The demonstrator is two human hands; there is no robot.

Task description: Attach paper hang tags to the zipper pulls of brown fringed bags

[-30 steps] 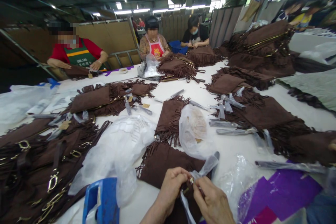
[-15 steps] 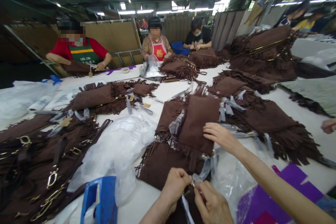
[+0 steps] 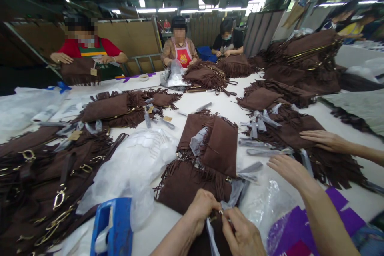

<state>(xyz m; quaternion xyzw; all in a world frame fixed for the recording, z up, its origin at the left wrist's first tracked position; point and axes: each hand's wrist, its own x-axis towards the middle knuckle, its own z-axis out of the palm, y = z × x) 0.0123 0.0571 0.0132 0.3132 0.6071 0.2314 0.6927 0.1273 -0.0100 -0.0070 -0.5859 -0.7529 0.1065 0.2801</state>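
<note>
Low in the middle of the head view, my left hand [image 3: 202, 210] and my right hand [image 3: 241, 230] pinch from either side at a small metal clasp [image 3: 221, 211]. Its exact shape is mostly hidden by the fingertips. A strap wrapped in clear plastic [image 3: 211, 238] hangs down between my hands, over a dark brown bag partly covered by them. Just beyond lies a brown fringed bag [image 3: 192, 187], and on top of its far edge rests another fringed bag [image 3: 221, 146] with grey wrapping showing beside it.
A co-worker's hands [image 3: 288, 168] reach in from the right, one flat on a brown bag pile [image 3: 312, 126]. A blue tape dispenser [image 3: 115, 224], white plastic bags [image 3: 132, 168] and bags with gold hooks [image 3: 60, 198] lie left. Purple sheets [image 3: 285, 228] lie right. Several people sit opposite.
The co-worker's hand has let go of the far fringed bag, which now lies flatter, and moved right; a second hand has come onto the right pile. My hands stay at the clasp.
</note>
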